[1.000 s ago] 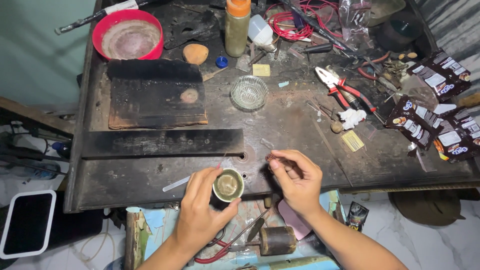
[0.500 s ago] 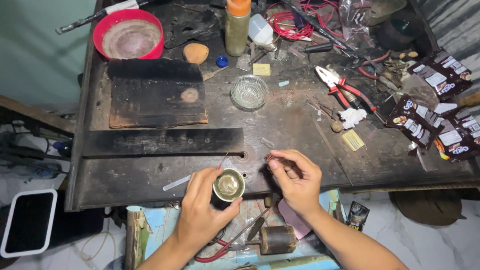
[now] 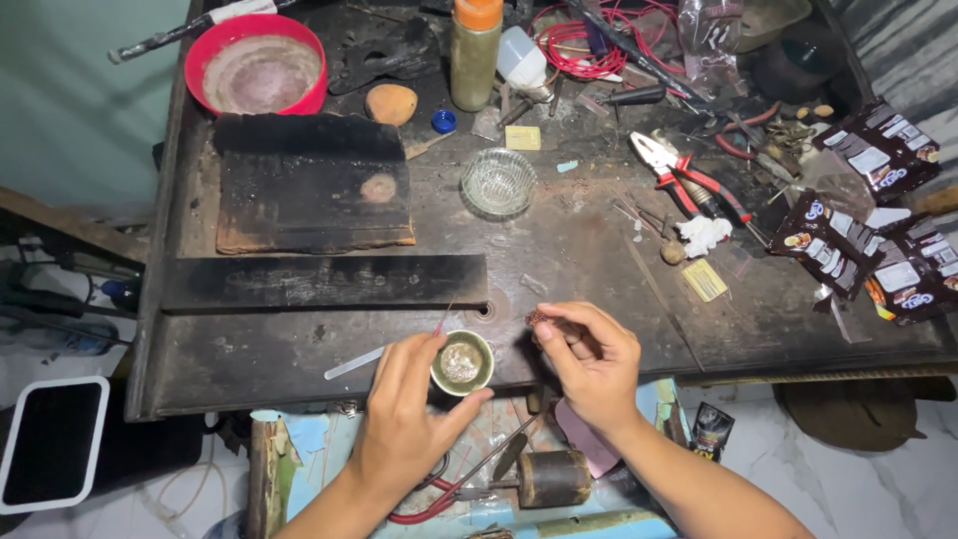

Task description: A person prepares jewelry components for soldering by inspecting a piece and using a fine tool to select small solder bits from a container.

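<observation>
Head view: both hands at the 6 o'clock edge of the dark workbench [image 3: 299,349].

I see my left hand [image 3: 404,429] wrapped around a small round tin [image 3: 462,363], pinching a thin red-tipped pick [image 3: 440,319]. At 3 o'clock of the tin, my right hand [image 3: 589,364] presses its fingertips together on a tiny reddish piece [image 3: 537,317]. A glass dish [image 3: 498,182] sits at 12 o'clock, red-handled pliers [image 3: 684,175] at 2 o'clock.

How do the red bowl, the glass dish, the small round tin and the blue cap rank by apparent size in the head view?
1. red bowl
2. glass dish
3. small round tin, held by the left hand; it sits nearer the camera, so unsure against the dish
4. blue cap
</observation>
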